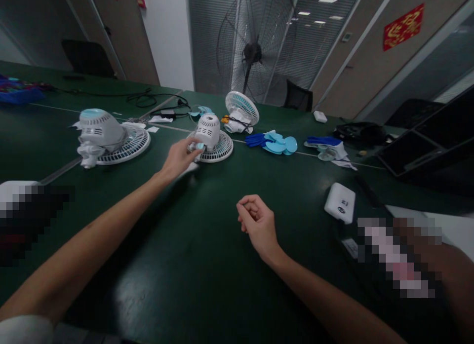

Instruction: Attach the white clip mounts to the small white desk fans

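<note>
My left hand [182, 155] reaches forward to a small white fan [208, 129] lying face down on its round grille. Its fingers close around the fan's base end, where a light blue piece shows near the fingertips. My right hand [259, 223] is held above the green table [207, 265], fingers curled and thumb against the index finger. Whatever it may hold is hidden or too small to make out. A second white fan [101, 132], with a light blue cap, lies face down to the left. Another small fan [240, 109] stands tilted behind, its grille facing up.
Light blue fan blades [281, 143] and blue gloves [257, 139] lie right of the fans. A white box [339, 202], a folded glove pile [328, 147] and dark monitors [437, 132] are on the right. Cables [144, 96] lie at the back. A large fan [253, 53] stands beyond the table.
</note>
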`<move>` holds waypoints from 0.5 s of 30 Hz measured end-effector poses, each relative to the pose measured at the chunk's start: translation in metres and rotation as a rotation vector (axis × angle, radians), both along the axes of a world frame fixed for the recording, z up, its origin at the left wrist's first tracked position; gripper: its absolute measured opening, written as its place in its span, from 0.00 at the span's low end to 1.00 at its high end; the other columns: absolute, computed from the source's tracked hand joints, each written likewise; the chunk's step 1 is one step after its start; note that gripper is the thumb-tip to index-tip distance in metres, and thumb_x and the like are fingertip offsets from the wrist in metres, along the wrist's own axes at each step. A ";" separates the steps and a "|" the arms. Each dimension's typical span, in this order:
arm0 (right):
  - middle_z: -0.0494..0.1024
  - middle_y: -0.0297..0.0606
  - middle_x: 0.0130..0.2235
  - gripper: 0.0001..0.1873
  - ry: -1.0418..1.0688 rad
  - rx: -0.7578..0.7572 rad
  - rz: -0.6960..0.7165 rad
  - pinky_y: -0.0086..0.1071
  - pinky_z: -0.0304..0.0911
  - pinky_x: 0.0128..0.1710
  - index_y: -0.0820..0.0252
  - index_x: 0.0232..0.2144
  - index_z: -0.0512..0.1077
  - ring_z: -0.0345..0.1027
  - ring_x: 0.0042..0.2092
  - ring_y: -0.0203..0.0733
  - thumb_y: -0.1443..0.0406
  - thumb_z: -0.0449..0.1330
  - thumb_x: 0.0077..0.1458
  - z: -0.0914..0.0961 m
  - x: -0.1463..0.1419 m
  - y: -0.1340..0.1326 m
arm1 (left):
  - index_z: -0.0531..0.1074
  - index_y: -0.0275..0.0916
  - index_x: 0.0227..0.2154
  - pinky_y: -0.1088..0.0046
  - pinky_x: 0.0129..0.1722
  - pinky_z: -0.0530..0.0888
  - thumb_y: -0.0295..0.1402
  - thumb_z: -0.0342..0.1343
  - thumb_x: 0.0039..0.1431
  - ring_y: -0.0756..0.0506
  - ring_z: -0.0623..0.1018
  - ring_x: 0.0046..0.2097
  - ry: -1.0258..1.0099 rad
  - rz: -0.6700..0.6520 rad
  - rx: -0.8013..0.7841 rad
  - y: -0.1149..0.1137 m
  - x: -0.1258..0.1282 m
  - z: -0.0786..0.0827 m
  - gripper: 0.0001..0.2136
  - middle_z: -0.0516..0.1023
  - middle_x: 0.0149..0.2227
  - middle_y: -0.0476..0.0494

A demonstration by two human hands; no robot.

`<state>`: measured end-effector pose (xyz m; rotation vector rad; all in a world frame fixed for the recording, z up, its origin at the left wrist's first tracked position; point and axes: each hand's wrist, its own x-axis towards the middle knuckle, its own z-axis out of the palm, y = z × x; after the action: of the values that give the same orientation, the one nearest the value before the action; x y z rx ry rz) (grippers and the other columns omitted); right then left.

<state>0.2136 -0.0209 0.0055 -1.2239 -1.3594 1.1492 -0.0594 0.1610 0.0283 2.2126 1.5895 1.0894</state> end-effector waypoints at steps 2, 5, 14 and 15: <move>0.73 0.28 0.28 0.10 -0.013 0.005 0.018 0.26 0.61 0.22 0.54 0.41 0.71 0.66 0.24 0.33 0.56 0.62 0.64 0.000 0.000 -0.001 | 0.76 0.38 0.53 0.63 0.44 0.73 0.37 0.61 0.65 0.43 0.77 0.38 -0.023 0.080 0.009 0.018 -0.004 -0.003 0.16 0.80 0.47 0.37; 0.73 0.28 0.28 0.10 -0.021 0.016 0.027 0.27 0.61 0.22 0.54 0.41 0.71 0.66 0.24 0.33 0.56 0.62 0.65 0.000 0.001 -0.001 | 0.74 0.36 0.55 0.64 0.46 0.72 0.36 0.60 0.65 0.43 0.77 0.40 -0.046 0.130 0.011 0.030 -0.007 -0.005 0.18 0.80 0.49 0.37; 0.72 0.27 0.26 0.09 -0.026 0.042 0.010 0.27 0.60 0.21 0.55 0.40 0.72 0.66 0.23 0.33 0.57 0.62 0.64 -0.001 -0.004 -0.001 | 0.68 0.29 0.61 0.42 0.66 0.51 0.33 0.59 0.67 0.30 0.60 0.68 0.127 0.558 0.374 -0.040 -0.114 0.010 0.22 0.65 0.66 0.32; 0.72 0.28 0.27 0.09 -0.031 0.043 0.014 0.27 0.60 0.21 0.55 0.40 0.72 0.66 0.23 0.33 0.57 0.62 0.64 -0.001 -0.004 -0.001 | 0.66 0.29 0.62 0.38 0.66 0.49 0.34 0.61 0.64 0.28 0.57 0.69 0.154 0.653 0.382 -0.047 -0.131 0.008 0.26 0.61 0.68 0.30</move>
<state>0.2097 -0.0219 0.0043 -1.2077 -1.4103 1.1098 -0.1902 0.1143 0.0367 2.0659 2.4520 1.5180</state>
